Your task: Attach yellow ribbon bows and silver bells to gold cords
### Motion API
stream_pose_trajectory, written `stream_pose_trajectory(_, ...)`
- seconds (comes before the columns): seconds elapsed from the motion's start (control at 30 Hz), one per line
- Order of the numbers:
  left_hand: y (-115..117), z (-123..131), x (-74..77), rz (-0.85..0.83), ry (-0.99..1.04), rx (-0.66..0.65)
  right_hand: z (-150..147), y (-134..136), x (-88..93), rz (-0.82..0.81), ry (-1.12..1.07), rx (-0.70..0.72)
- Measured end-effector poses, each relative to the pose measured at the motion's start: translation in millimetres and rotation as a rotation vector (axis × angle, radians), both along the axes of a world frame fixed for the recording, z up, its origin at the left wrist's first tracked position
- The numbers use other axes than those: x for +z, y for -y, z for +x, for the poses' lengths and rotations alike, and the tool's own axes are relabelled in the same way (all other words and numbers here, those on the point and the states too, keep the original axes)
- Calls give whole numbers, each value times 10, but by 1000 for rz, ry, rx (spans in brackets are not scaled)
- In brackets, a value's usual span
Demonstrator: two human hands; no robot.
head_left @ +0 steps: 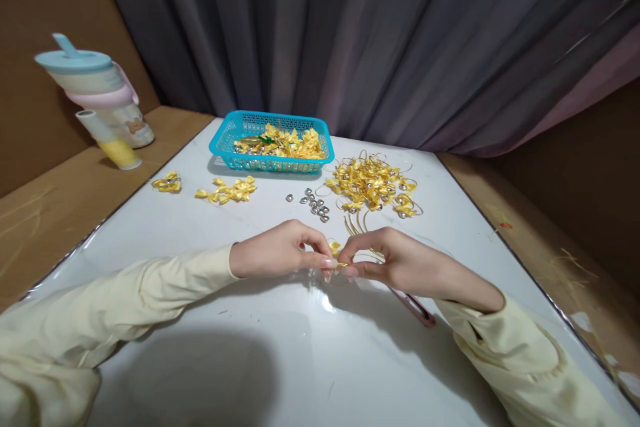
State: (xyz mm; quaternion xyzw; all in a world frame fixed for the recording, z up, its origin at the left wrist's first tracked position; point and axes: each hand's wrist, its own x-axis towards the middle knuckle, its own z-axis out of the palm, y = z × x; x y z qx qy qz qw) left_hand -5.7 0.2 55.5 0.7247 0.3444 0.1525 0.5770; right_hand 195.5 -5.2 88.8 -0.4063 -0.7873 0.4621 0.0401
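Observation:
My left hand (pixel 283 250) and my right hand (pixel 395 260) meet at the middle of the white table (pixel 250 347). Both pinch a small yellow ribbon bow (pixel 335 248) between their fingertips. A thin gold cord (pixel 357 223) runs from that bow back toward the heap behind it. Both sleeves are pale yellow. Just beyond my fingers lie several small silver beads (pixel 315 205).
A turquoise basket (pixel 240 127) with yellow bows stands at the back. A heap of finished bows with gold loops (pixel 373 183) lies to its right. Loose bows (pixel 227 190) and another small bow (pixel 167 182) lie left. A pastel cup (pixel 95 90) stands far left. A pink object (pixel 415 307) lies under my right wrist.

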Motion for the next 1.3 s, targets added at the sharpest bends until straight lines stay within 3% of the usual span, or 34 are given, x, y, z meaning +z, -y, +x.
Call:
stream_pose_trajectory(0.27,31,6,23,55,-48,12,-26,17,3,13,4,16)
stream_pose_trajectory(0.47,65,6,-5,221,-95,48,-59,15,-12,36,51,-2)
stream_pose_trajectory(0.8,31,30,-10,181,-68,126,-100,109,-46,414,59,-52)
stream_pose_trajectory(0.9,1,36,-44,226,-55,171,-101,97,-55,459,62,-79)
stream_pose_trajectory(1.07,-137,-1,-281,419,-127,261,-35,-6,-63,360,99,-126)
stream_pose_trajectory(1.17,-206,1,-436,441,-179,203,18,-82,-91,201,92,-100)
stream_pose_trajectory(1.3,-218,50,-537,489,-230,166,41,-164,-197,31,51,-91)
